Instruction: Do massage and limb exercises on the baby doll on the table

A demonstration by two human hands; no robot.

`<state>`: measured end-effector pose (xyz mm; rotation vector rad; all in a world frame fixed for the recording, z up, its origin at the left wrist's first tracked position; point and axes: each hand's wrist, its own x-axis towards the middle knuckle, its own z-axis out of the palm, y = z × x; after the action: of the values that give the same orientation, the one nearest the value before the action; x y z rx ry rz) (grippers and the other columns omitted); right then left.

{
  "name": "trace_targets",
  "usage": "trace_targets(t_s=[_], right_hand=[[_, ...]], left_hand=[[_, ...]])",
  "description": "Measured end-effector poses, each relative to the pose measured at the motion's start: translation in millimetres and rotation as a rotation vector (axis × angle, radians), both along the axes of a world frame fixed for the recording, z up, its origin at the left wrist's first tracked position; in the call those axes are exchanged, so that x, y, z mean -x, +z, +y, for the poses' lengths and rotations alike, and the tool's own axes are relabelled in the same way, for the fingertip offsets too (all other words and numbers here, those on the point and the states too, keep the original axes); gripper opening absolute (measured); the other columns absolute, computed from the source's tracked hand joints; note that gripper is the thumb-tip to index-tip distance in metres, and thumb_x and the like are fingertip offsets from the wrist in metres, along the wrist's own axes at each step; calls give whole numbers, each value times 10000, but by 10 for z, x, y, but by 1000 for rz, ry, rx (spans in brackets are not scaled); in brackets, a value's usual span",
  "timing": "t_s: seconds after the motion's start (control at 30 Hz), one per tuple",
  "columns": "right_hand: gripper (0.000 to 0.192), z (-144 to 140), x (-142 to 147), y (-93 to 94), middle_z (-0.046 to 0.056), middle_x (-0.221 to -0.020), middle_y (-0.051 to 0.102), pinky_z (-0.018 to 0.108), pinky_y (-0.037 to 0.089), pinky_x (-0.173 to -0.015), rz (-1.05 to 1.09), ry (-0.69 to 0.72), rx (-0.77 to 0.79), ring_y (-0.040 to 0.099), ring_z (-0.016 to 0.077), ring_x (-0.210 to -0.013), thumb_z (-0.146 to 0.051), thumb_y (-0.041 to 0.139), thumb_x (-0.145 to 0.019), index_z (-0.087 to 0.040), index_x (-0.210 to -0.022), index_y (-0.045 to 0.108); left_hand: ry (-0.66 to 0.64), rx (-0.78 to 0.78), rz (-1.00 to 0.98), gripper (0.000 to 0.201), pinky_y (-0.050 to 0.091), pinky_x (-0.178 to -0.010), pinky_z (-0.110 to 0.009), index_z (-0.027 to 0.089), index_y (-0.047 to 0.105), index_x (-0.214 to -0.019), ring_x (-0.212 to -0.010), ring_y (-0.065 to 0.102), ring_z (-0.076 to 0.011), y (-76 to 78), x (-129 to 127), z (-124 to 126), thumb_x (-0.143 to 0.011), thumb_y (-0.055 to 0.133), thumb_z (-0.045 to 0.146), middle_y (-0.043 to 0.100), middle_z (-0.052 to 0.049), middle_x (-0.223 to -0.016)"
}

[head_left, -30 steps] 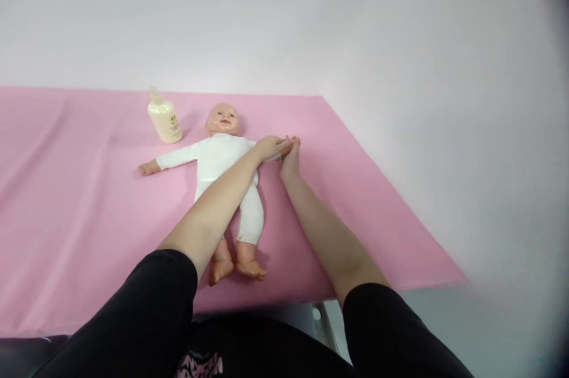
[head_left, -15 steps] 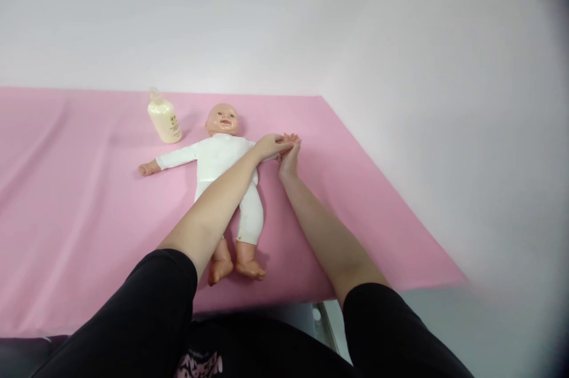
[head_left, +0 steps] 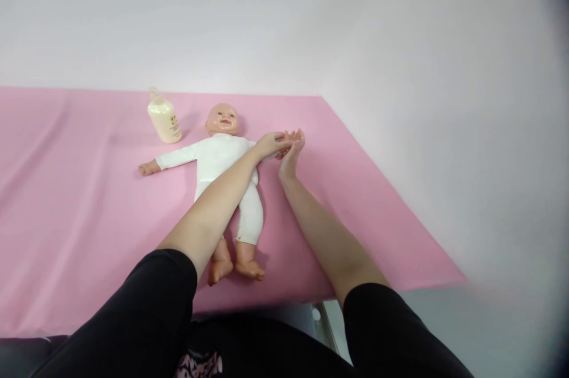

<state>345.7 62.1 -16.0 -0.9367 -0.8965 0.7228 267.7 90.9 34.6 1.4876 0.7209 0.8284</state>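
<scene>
- Pink sheet (head_left: 89, 200): one, spread under everything.
- Doll (head_left: 224, 159): one, supine at sheet centre; its far arm could twist if pulled hard.
- Hands: left hand (head_left: 272, 144) and right hand (head_left: 291, 156) were together, clasping that arm.
- Lotion bottle (head_left: 163, 116): one, upright beside doll's head; a stray elbow could topple it.

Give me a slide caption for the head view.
Both hands, left and right, hold a doll's arm on pink sheet.

doll's far arm (head_left: 284, 142) hidden by hands, right edge blurred
</scene>
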Motion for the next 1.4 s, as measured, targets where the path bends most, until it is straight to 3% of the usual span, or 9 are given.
trace_targets(t_s=[0.1,0.27,0.47,0.67,0.93,1.03,1.27,1.4], right_hand=[[755,-62,30,42,119,-1608,360,421,612,-868,-20,-8,-24,512,275,-1414,-719,387,-918,-347,-1563,262],[705,-148,81,92,103,-1603,364,443,456,-1154,-110,24,-97,432,210,-1479,-558,563,-895,-317,-1518,338],[594,-187,107,128,104,-1428,549,450,500,-1110,-140,30,-35,545,226,-1362,-580,547,-900,-280,-1409,484],[656,-213,114,152,107,-1564,424,430,318,-1257,-182,-9,-117,399,188,-1495,-590,533,-931,-277,-1488,387],[697,-210,132,173,135,-1476,524,445,415,-1190,-151,26,-128,520,227,-1403,-658,538,-911,-258,-1469,423],[676,-205,132,181,130,-1479,522,447,453,-1156,-150,5,-114,532,233,-1388,-670,531,-909,-267,-1445,447],[631,-190,101,146,124,-1481,517,413,573,-990,-90,9,-33,555,231,-1344,-634,501,-936,-277,-1449,417],[599,-187,98,141,105,-1472,520,392,595,-939,-86,-11,-6,558,223,-1331,-606,512,-934,-299,-1442,425]], left_hand=[[-10,17,-39,190,359,-486,-228,153,602,-834,-501,516,-96,-12,4,42,-937,648,306,548,32,-634],[6,57,-102,319,382,-469,-243,183,548,-763,-453,483,-100,-58,11,135,-985,604,405,494,41,-562],[40,67,-89,416,392,-464,-235,187,515,-707,-446,486,-95,-30,29,129,-981,607,486,495,37,-530],[27,44,-167,334,412,-539,-205,160,539,-707,-525,512,-73,-44,20,158,-975,633,335,554,30,-616],[72,-12,-253,131,479,-779,-206,134,608,-922,-735,613,-79,-9,-12,197,-877,713,200,632,22,-792],[51,-24,-251,73,486,-821,-224,127,620,-931,-772,631,-95,-1,-15,197,-907,664,181,654,2,-813],[89,-81,-57,196,501,-780,-236,127,653,-941,-763,638,-122,1,5,151,-962,645,322,668,-20,-770],[47,-43,-39,300,477,-636,-238,152,621,-856,-605,581,-111,-18,6,117,-1009,569,404,603,2,-663]])
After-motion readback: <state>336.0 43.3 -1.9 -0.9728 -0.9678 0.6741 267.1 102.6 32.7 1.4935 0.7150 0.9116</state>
